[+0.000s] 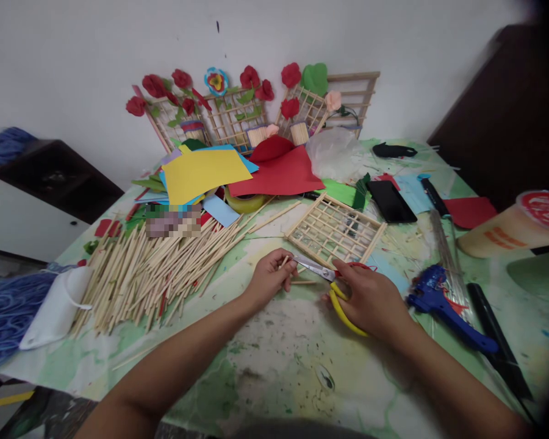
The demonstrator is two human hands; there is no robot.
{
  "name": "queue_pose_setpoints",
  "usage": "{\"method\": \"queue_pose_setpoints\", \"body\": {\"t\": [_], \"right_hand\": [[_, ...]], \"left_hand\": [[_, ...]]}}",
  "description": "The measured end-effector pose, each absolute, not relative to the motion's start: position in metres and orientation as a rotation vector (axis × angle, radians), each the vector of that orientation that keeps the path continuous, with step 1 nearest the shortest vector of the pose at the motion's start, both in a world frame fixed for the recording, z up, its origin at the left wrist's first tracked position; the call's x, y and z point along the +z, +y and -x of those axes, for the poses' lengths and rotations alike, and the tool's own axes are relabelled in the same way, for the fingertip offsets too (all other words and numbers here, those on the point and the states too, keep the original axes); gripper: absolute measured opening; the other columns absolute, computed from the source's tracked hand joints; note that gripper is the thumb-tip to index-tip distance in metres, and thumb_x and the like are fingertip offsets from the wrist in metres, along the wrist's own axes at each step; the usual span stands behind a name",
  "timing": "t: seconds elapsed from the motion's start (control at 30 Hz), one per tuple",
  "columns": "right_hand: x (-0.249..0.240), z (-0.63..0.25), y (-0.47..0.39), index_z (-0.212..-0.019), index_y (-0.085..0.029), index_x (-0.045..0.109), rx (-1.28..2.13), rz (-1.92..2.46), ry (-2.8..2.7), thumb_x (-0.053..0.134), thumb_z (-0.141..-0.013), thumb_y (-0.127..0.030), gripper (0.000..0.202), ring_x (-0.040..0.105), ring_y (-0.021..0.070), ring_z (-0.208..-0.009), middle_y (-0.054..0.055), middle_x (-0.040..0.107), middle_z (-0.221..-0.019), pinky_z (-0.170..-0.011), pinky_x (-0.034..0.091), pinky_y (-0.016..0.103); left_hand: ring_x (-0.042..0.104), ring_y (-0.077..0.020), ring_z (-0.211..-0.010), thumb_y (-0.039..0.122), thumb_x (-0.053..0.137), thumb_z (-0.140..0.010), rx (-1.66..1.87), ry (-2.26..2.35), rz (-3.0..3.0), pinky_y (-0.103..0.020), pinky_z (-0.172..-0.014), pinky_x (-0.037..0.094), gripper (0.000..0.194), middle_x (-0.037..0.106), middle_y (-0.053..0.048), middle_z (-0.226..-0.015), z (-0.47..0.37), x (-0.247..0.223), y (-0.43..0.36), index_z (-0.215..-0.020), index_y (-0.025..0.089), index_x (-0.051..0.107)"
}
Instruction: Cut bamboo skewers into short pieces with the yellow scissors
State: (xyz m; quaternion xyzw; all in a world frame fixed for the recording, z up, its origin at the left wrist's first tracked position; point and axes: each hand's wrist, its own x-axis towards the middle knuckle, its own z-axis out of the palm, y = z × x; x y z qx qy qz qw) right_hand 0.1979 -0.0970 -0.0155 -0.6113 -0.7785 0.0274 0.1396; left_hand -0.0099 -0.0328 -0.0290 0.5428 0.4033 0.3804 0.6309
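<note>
My right hand is closed round the handles of a pair of scissors, one handle yellow and one red. The blades point left and reach to the fingers of my left hand. That hand is pinched on a thin wooden stick, of which only a short bit shows. Below the blades another short stick lies near the tabletop. Just beyond both hands a lattice panel of wooden sticks lies flat on the table. A large heap of loose sticks spreads to the left of my left hand.
To the right lie a blue glue gun, a phone, a black stick-like object and a drink cup. Yellow paper and red paper are piled behind. Lattice panels with paper flowers lean on the wall.
</note>
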Motion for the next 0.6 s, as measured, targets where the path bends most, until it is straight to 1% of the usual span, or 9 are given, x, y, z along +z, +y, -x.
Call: {"method": "queue_pose_setpoints", "body": {"t": [0.1,0.17,0.4,0.6], "right_hand": [[-0.015,-0.1978,-0.097,-0.122,-0.015,0.049,0.085,1.779,-2.256,0.05,-0.077,-0.051,0.058,0.061,0.0257,-0.083,0.01,0.067,-0.089,-0.067,0.044,0.033],[-0.0146,-0.1976,-0.0971,-0.122,-0.015,0.049,0.085,1.784,-2.261,0.049,-0.077,-0.051,0.057,0.061,0.0257,-0.083,0.01,0.067,-0.09,-0.067,0.044,0.033],[-0.0134,-0.1968,-0.098,-0.122,-0.016,0.049,0.076,1.78,-2.243,0.051,-0.076,-0.049,0.057,0.061,0.0249,-0.079,0.01,0.067,-0.088,-0.064,0.044,0.032],[-0.0129,-0.1963,-0.0975,-0.122,-0.014,0.049,0.121,1.771,-2.271,0.049,-0.078,-0.05,0.057,0.06,0.0254,-0.082,0.011,0.066,-0.089,-0.067,0.045,0.033]], "left_hand": [[0.034,-0.0013,-0.035,0.037,0.059,-0.077,0.902,0.903,-1.219,-0.017,-0.038,0.024,0.023,0.058,0.004,-0.064,0.0094,-0.0296,-0.0333,-0.084,0.016,0.052],[0.033,-0.0013,-0.036,0.036,0.061,-0.076,0.909,0.917,-1.216,-0.017,-0.038,0.024,0.024,0.057,0.004,-0.063,0.0096,-0.0293,-0.0336,-0.085,0.016,0.053],[0.038,-0.0027,-0.039,0.036,0.064,-0.073,0.92,0.919,-1.199,-0.018,-0.04,0.027,0.025,0.059,0.002,-0.063,0.0106,-0.0298,-0.0329,-0.084,0.014,0.059],[0.042,-0.0039,-0.039,0.037,0.067,-0.07,0.893,0.955,-1.176,-0.018,-0.039,0.029,0.027,0.06,0.001,-0.062,0.01,-0.03,-0.0328,-0.082,0.014,0.062]]}}
